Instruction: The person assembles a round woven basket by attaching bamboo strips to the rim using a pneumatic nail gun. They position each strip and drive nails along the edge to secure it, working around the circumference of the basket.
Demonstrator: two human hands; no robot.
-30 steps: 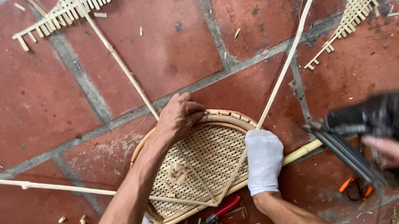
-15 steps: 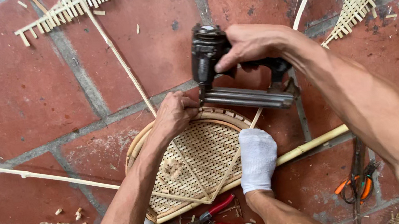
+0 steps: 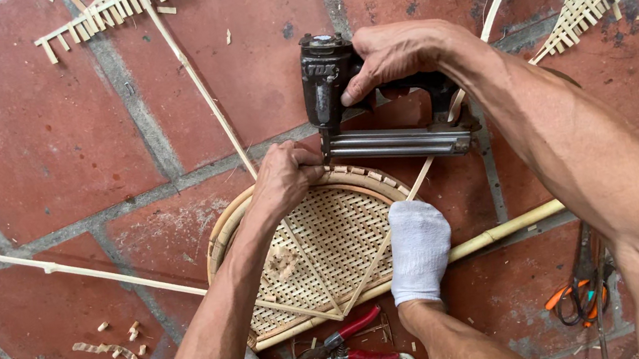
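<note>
1. The right hand (image 3: 393, 54) is clenched around the grip of a black nail gun (image 3: 341, 94), its nose pointing down at the 12 o'clock edge of a round woven tray (image 3: 320, 245) that lies flat on the red tile floor (image 3: 27, 144).
2. The left hand (image 3: 283, 180) pinches the tray's rim right beside that nose — fingers curled tight on the cane, touching or nearly touching the tool's tip.
3. A foot in a white sock (image 3: 419, 249) presses the tray's 3 o'clock edge down.
4. The risk, as judged: a fastener driven slightly off line could catch the left fingers, because they sit so close to the nose.
5. The rim could also split, or spring loose if the pinch slackens — thin cane gives little margin.
6. Red-handled pliers (image 3: 349, 344) lie at 6 o'clock, clear of the work.
</note>
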